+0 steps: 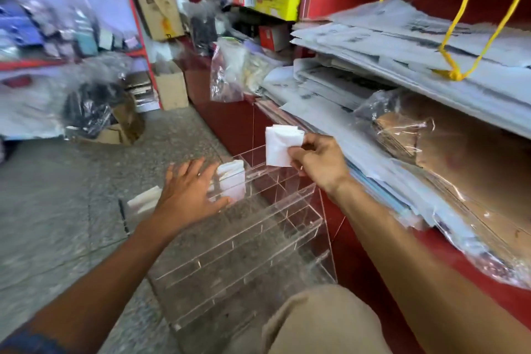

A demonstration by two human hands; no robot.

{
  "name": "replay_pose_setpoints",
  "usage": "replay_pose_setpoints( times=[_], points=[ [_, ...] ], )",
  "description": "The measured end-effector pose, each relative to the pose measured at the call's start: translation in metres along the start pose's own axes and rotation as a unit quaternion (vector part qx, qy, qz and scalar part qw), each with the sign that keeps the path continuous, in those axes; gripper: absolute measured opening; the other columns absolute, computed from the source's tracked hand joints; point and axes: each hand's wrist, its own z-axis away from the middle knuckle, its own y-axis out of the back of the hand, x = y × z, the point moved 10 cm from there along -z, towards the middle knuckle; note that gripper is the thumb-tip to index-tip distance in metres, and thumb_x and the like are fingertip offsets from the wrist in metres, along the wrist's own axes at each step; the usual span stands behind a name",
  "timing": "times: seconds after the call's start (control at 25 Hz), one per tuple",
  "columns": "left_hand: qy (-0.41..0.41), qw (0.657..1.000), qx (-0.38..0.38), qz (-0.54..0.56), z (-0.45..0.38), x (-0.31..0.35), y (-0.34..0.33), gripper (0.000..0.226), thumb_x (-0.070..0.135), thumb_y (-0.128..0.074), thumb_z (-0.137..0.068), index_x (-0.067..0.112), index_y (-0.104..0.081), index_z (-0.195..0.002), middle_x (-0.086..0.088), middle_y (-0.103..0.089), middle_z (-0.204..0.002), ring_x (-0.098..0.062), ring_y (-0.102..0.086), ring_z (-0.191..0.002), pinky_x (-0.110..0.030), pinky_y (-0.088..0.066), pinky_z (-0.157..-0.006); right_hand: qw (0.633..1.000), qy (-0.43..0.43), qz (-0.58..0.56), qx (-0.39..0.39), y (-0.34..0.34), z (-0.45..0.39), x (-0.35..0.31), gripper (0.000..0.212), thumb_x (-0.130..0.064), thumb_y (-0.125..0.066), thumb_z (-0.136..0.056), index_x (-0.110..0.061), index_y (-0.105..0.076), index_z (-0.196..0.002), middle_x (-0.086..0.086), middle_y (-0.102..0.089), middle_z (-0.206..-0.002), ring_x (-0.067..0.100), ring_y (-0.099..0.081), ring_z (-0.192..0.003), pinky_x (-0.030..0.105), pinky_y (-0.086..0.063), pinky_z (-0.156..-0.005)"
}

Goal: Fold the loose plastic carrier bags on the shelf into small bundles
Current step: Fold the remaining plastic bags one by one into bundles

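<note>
while papers crowd the red shelf, a clear tiered organizer stands on the floor, apparently to receive bundles; the left hand, fingers spread and released, steadies a stored bundle; the right hand pinches a folded white bag above it.

- Folded white bag bundle — flat, squarish, held upright above the clear organiser.
- Second white bundle — standing in the organiser's top-left compartment.
</note>
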Motion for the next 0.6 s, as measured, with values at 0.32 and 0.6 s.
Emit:
replay_pose_setpoints(
  times=[0.32, 0.6],
  points=[
    [-0.039, 0.999, 0.015, -0.019, -0.016, -0.001, -0.028, 0.09, 0.084, -0.036, -0.075, 0.029, -0.034, -0.147, -0.002, -0.036, -0.153, -0.027, -0.034, -0.138, -0.056, -0.014, -0.116, 0.989, 0.022, 0.139, -0.051, -0.049, -0.062, 0.01, 0.012, -0.016, -0.063, -0.09, -0.025, -0.068, -0.094, 0.005, -0.073, -0.09, 0.015, -0.059, -0.059, 0.033, -0.052, -0.059],
    [-0.038, 0.999, 0.021, -0.018, -0.015, -0.002, -0.029, 0.101, 0.089, -0.021, -0.068, 0.03, -0.029, -0.149, -0.001, -0.034, -0.155, -0.025, -0.032, -0.14, -0.053, -0.016, -0.117, 0.971, -0.007, 0.204, -0.126, -0.068, -0.083, 0.049, 0.034, -0.012, -0.065, -0.09, -0.024, -0.066, -0.121, -0.002, -0.071, -0.107, 0.007, -0.064, -0.07, 0.027, -0.055, -0.068]
  ],
)
